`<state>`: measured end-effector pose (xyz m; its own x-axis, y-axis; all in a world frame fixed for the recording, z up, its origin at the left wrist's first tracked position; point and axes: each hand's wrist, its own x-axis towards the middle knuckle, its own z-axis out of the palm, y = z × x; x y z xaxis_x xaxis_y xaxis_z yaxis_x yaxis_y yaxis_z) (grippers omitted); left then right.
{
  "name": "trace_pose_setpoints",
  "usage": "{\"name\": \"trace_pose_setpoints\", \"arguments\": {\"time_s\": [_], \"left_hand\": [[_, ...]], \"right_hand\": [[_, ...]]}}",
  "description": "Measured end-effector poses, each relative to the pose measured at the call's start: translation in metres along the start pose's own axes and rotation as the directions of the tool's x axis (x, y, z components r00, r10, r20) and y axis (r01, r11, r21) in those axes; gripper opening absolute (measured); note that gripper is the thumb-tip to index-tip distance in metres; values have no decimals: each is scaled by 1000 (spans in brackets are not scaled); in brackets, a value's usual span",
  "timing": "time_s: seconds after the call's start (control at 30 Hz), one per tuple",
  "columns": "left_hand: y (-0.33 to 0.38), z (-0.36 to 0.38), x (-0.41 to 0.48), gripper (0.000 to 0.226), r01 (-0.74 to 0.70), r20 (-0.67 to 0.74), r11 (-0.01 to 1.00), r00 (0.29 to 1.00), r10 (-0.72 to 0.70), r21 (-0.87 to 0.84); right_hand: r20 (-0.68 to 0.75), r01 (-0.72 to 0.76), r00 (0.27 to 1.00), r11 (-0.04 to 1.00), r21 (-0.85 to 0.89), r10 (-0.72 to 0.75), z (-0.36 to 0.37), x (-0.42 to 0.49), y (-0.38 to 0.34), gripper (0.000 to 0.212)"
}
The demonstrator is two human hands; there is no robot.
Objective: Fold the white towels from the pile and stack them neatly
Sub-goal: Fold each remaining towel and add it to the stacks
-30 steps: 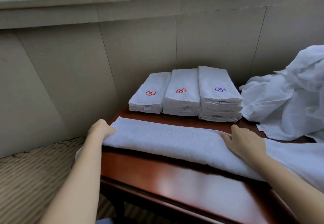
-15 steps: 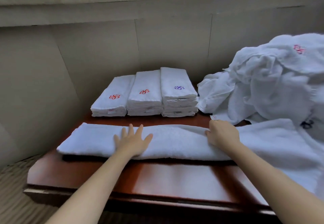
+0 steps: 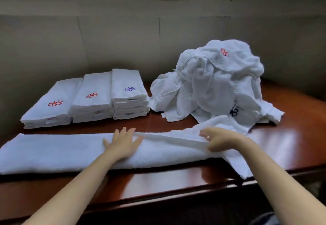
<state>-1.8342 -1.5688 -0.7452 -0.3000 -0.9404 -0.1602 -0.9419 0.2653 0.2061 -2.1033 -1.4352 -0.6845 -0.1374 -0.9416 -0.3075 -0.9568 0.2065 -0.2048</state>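
Your left hand point(image 3: 123, 143) lies flat, fingers spread, on the middle of the long towel point(image 3: 53, 152) stretched along the near side of the table point(image 3: 291, 136), likely pinning it so it cannot slide. Your right hand point(image 3: 217, 140) curls its fingers around the towel's upper edge and lifts it, which looks like the start of a fold. The loose pile point(image 3: 217, 83) waits behind on the right. Three folded stacks point(image 3: 95, 92) sit side by side at the back left, leaving your working strip free.
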Motion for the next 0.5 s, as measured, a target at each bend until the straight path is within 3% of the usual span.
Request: {"name": "trace_pose_setpoints", "arguments": {"time_s": [0.13,0.2,0.27,0.33,0.4,0.5], "left_hand": [[0,10,10,65,-13,-27,999,1000,14,44],[-12,5,18,66,-6,-41,999,999,8,53],[-24,0,24,68,-1,-63,998,998,4,60],[-32,-2,27,69,10,-81,999,997,-7,45],[-33,-3,28,69,18,-88,999,996,-15,41],[-27,-5,24,66,29,-127,996,992,-18,85]], "right_hand": [[123,-43,992,980,195,19,-12,-22,18,38],[239,-91,971,922,376,-2,-18,-32,28,44],[300,-148,954,887,438,11,-18,-36,42,42],[251,-206,960,922,328,126,-18,-34,56,32],[94,-268,963,936,227,253,-17,-28,70,20],[-147,-300,927,918,260,345,-11,-16,78,18]]}}
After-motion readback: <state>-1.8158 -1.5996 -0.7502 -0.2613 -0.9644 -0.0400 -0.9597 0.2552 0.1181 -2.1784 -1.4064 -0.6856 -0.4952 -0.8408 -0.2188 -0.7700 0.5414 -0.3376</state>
